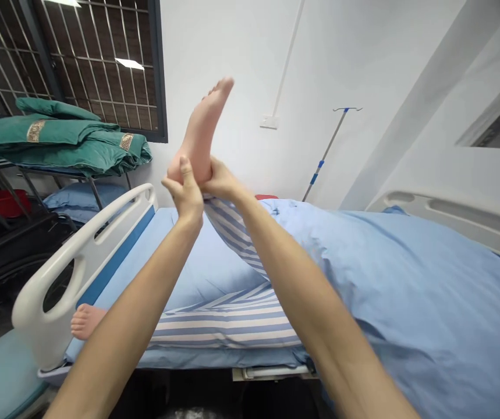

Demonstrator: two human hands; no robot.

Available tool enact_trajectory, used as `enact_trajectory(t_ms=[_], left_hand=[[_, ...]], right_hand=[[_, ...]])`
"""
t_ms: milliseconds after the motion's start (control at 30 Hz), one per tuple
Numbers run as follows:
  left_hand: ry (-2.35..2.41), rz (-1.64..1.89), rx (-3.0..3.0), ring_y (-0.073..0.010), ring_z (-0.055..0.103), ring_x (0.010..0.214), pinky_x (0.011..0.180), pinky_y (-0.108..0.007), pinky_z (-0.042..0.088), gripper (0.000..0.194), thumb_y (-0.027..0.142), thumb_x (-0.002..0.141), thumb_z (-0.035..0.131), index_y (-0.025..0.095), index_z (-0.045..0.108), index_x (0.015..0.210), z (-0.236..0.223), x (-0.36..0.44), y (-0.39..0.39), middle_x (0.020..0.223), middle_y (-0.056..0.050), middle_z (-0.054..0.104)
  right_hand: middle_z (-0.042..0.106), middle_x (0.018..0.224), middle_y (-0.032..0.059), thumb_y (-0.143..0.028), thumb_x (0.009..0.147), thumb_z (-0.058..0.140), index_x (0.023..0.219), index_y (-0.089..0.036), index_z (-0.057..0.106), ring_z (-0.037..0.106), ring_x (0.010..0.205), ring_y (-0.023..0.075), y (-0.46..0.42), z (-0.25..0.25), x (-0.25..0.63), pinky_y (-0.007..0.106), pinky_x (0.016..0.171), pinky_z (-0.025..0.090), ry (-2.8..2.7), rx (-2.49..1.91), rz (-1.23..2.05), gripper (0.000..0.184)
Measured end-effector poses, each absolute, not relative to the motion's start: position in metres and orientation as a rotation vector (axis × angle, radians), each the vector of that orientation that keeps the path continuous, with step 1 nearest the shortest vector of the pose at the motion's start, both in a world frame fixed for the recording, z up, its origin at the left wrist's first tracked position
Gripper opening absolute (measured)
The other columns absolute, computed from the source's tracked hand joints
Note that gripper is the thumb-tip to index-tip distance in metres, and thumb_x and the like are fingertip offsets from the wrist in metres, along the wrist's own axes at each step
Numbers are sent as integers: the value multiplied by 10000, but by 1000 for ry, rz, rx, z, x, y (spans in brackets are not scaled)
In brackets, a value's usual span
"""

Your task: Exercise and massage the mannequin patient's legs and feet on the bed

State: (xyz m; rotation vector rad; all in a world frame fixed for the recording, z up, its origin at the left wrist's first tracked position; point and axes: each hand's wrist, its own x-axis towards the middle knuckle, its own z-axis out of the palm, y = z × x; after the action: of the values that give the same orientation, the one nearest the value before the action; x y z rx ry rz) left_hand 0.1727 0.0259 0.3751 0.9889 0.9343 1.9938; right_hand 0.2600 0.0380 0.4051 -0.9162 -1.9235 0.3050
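A smooth pinkish foot [204, 125], like a manikin's, is raised above the bed with its toes pointing up. My left hand [187, 195] is closed around its heel, thumb upright along the side. At the ankle, just above the striped trouser cuff, my right hand [222, 179] grips from the other side; part of its fingers is hidden behind the leg. The raised leg in blue-and-white striped trousers [236, 230] slants down to the bed. The other leg lies flat along the near edge, its foot [86, 321] by the footboard. A blue quilt [398, 267] covers the upper body.
A pale plastic footboard [75, 250] stands at the left and a headboard [454, 218] at the right. Behind the bed rises a drip pole [326, 154]. Green folded bedding [61, 137] lies on a rack beneath the barred window, near a red basin [6, 202].
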Motion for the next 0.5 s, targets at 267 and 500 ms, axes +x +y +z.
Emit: enact_trajectory(t_ms=[267, 500], left_hand=[[1184, 1816, 910, -198, 567, 1036, 886, -307, 439, 529, 543, 714, 580, 187, 485, 1093, 245, 86, 64, 1103, -77, 600], [1187, 1490, 908, -167, 598, 782, 750, -294, 440, 312, 425, 747, 453, 158, 584, 839, 135, 28, 85, 770, -33, 636]], right_hand=[[630, 933, 19, -377, 599, 635, 1044, -170, 483, 593, 840, 232, 97, 309, 176, 323, 708, 469, -2198, -1252, 263, 513], [643, 891, 23, -430, 622, 631, 996, -224, 426, 601, 845, 239, 127, 227, 120, 293, 664, 401, -2437, -1545, 173, 473]])
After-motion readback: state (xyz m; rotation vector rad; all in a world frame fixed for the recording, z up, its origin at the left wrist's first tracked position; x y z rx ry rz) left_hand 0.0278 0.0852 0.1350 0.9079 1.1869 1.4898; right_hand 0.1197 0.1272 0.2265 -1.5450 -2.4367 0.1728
